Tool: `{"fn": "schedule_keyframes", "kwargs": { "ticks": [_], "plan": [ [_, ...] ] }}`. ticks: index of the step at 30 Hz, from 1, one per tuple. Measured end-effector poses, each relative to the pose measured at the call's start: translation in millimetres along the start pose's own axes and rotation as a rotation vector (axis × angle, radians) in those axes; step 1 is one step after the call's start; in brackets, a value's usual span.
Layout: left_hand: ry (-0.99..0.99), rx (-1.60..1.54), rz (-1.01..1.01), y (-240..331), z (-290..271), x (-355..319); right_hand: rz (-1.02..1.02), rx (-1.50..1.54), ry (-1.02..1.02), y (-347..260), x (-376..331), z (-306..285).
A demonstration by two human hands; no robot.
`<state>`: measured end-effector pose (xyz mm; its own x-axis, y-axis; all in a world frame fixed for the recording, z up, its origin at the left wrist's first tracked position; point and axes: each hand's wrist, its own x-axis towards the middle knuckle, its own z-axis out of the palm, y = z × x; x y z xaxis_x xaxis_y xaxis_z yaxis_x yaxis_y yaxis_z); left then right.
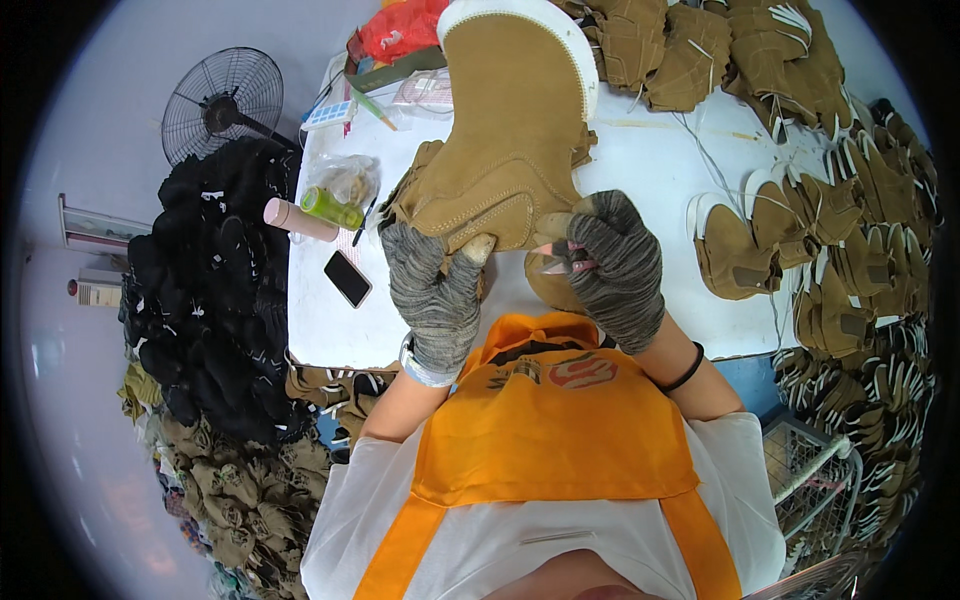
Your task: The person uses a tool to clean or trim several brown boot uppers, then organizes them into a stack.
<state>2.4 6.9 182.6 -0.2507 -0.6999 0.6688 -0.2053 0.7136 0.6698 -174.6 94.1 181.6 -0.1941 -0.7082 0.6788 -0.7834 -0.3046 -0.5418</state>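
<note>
A tan shoe upper (512, 120) with a white band round its far rim is held up over the white table. In a grey knitted fingerless glove, my left hand (432, 285) pinches its near edge, thumb in front. My right hand (612, 265), gloved likewise, is closed around small pink thread snips (575, 266), whose blade tips point left beside the upper's near edge. Right fingertips lie close to that edge; whether they touch it I cannot tell. Another tan piece (548, 285) shows below the hands, partly covered by the right one.
On the white table (650, 160) lie a phone (347, 278), a pink bottle (300, 219), a green bottle (331, 208) and a calculator (328, 115). Several tan uppers (735, 250) are stacked at right. Black uppers (225, 290) heap up at left, near a fan (222, 112).
</note>
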Motion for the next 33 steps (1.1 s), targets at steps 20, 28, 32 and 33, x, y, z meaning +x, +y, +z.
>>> {"fn": "schedule_keyframes", "kwargs": {
  "ticks": [20, 28, 32, 33],
  "plan": [
    [-0.027, 0.004, -0.094, -3.2, 7.9, -5.0, 0.205, 0.181, -0.269, 1.0, 5.0, -12.0],
    [0.063, -0.153, -0.090, -1.3, 12.6, -1.5, -0.025, 0.156, -0.142, 13.9, -1.3, -4.5],
    [0.035, -0.070, -0.200, -3.8, -1.0, 4.8, 0.426, 0.480, -0.125, 25.1, -17.3, -0.1],
    [0.038, -0.075, -0.186, -3.0, -2.3, 5.1, 0.481, 0.486, -0.106, 26.0, -18.6, -0.7]
  ]
}}
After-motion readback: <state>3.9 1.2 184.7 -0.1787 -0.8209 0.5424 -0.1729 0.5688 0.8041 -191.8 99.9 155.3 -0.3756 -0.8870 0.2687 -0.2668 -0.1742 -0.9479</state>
